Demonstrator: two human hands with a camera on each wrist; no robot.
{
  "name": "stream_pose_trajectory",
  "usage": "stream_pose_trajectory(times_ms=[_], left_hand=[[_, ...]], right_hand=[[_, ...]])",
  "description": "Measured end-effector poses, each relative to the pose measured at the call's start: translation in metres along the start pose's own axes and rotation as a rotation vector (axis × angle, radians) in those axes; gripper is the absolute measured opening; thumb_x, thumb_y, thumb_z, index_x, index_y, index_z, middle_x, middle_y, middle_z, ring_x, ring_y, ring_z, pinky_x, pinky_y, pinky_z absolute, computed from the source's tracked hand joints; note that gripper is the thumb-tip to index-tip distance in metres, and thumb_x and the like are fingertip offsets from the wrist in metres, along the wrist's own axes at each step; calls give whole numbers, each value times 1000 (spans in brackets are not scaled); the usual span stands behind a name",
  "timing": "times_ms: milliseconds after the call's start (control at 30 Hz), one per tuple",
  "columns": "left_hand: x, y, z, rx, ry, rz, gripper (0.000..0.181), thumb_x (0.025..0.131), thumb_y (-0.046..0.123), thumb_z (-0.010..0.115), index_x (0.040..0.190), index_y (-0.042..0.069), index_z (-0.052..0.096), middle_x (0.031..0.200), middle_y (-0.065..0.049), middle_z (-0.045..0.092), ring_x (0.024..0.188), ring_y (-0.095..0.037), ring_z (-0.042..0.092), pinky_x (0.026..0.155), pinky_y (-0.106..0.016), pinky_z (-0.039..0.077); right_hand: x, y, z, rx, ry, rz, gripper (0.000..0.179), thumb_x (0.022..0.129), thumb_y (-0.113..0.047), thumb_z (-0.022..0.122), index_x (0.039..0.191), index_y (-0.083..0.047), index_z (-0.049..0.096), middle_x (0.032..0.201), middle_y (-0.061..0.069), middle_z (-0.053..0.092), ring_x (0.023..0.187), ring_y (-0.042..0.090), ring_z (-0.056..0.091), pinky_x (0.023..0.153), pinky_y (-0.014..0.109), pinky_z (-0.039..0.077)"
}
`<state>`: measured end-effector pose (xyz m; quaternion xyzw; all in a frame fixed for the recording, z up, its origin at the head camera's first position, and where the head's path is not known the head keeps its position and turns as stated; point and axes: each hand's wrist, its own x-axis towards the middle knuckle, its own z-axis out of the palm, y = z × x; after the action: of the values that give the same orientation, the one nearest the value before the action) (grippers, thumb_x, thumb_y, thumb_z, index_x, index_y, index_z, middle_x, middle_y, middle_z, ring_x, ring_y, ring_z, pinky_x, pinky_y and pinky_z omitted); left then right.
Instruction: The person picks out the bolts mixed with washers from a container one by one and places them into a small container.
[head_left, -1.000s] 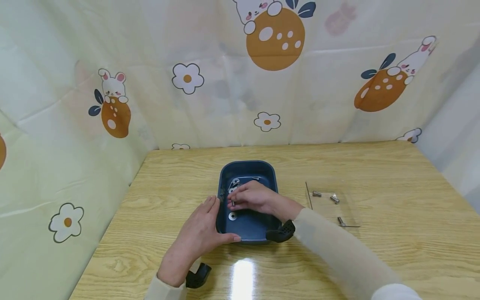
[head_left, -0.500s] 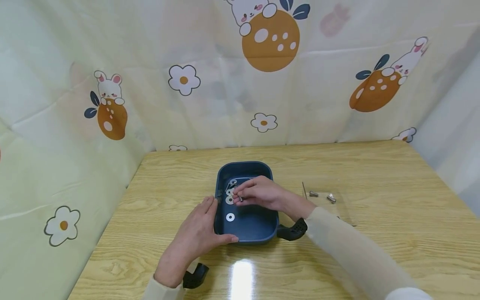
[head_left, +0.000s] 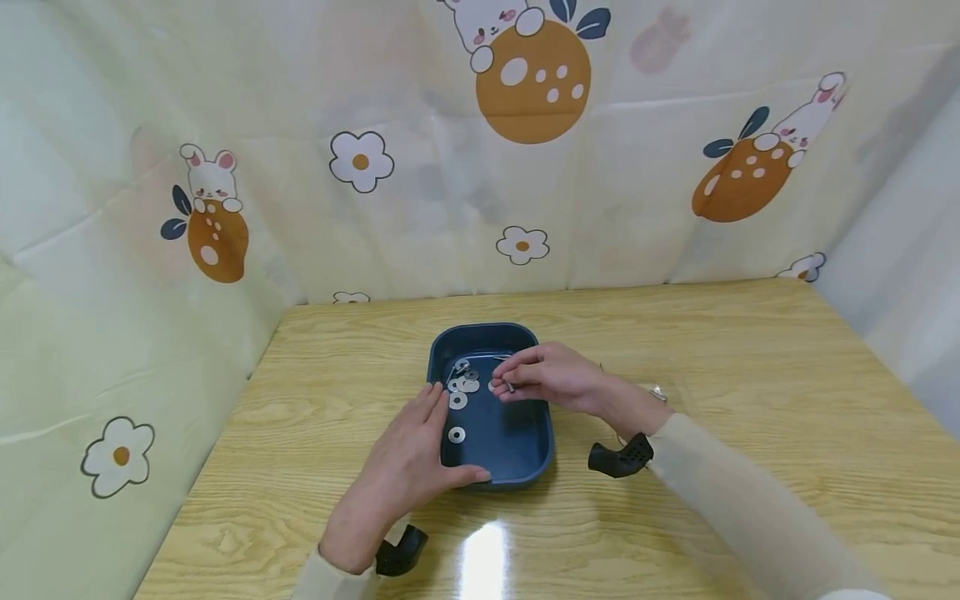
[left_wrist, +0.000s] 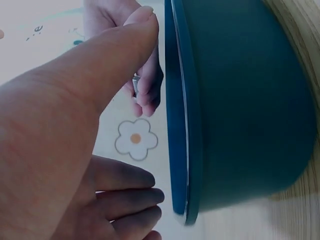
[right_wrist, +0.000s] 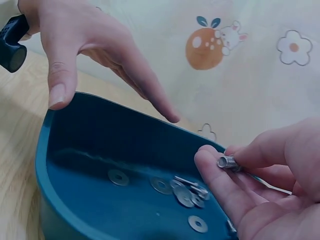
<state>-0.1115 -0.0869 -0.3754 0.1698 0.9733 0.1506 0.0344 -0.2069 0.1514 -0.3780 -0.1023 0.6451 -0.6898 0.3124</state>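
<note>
My right hand [head_left: 555,379] is over the right side of a dark blue tray [head_left: 546,454]. It pinches a metal bolt [right_wrist: 228,162] between thumb and fingers; in the left wrist view the bolt's thread shows beside the fingertips. The left hand [head_left: 405,458] lies along the tray's near left corner, its thumb at the near rim and its straight fingers by the left rim. Inside the tray, a single washer [head_left: 457,435] lies nearest to me, and several washers [right_wrist: 184,196] with a few screws [right_wrist: 186,181] are clustered farther back.
Right of the tray on the wooden table [head_left: 720,358] lies a clear plate with a bolt [head_left: 657,393], mostly hidden by my right forearm. A patterned cloth [head_left: 427,225] hangs behind the table. Black wrist cameras stick out below both wrists.
My right hand has moved to the right and a little back with the bolt, uncovering washers in the tray. The left hand has shifted slightly rightward at the rim.
</note>
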Motion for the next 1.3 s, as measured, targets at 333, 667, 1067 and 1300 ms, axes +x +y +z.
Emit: stream_pose_trajectory(times_ms=[333,667,1067,1300], left_hand=[[7,17,6,39,22,115,117,72,74,71,153,-1,33,161,-17,31,149,-33,30,119,-48,33],[14,41,6,64,-10,176,114,75,76,66,154,2,32,161,-15,31,150,-30,29,121,-43,31],[25,68,13,75,-71,222,111,77,74,66,156,5,29,164,-10,25,153,-25,23,124,-40,26],[31,85,22,84,-96,280,112,77,76,63,156,5,29,164,-9,27,154,-22,20,124,-37,25]], right_hand=[[-28,-3,-29,-22,39,-2,37,103,-2,47,133,20,47,108,11,71,100,17,70,96,33,56],[-53,0,-56,-5,57,-5,36,103,-1,46,131,22,46,108,13,71,99,16,70,95,31,57],[-74,8,-81,-34,98,-9,39,103,-4,47,132,21,44,109,9,71,104,17,70,99,34,54],[-85,12,-93,-64,130,-3,41,104,-5,47,134,22,41,111,8,69,105,14,69,100,33,54]])
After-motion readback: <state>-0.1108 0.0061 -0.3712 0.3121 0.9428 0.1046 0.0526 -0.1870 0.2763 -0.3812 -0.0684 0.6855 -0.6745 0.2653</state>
